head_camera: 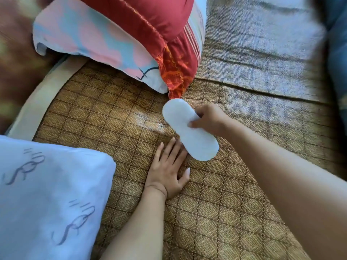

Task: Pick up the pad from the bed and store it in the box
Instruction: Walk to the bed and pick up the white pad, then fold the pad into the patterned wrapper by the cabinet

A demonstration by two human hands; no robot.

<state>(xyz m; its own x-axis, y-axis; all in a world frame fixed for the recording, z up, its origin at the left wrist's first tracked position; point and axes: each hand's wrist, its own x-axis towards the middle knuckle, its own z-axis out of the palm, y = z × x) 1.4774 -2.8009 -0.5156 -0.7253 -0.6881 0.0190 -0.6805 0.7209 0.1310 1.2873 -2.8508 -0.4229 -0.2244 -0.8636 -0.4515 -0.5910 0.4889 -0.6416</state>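
A long white oval pad (187,132) is held just above the woven bed mat (120,128), tilted from upper left to lower right. My right hand (208,119) pinches its right edge near the middle, thumb on top. My left hand (169,169) lies flat on the mat with fingers spread, its fingertips under the pad's lower end. No box is in view.
A pink, blue and red pillow stack (120,36) sits at the back, close to the pad's top end. A pale blue pillow (45,199) fills the lower left. A grey blanket (262,44) covers the mat at the upper right.
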